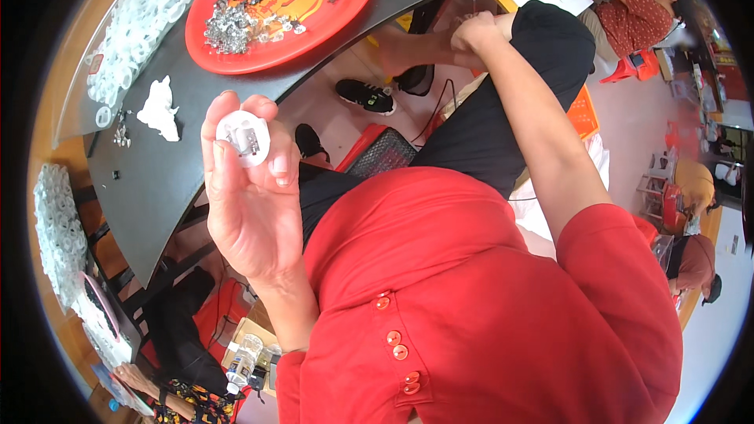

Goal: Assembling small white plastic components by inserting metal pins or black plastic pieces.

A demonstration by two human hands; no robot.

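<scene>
From where I stand, the left hand [255, 208] is closed on a round whitish disc [242, 139], pinched between thumb and fingers. The disc has no long axis to speak of; its face is turned toward the wearer. From that grip, the red plate [251, 65] of small black and clear parts lies at twelve to one o'clock, the crumpled white tissue [159, 110] near ten. The right hand [474, 31] sits well apart at two, by the leg; I can't tell its finger closure.

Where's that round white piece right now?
In the head view, left of centre, the round white piece is held in the left hand, below the red plate.
</scene>
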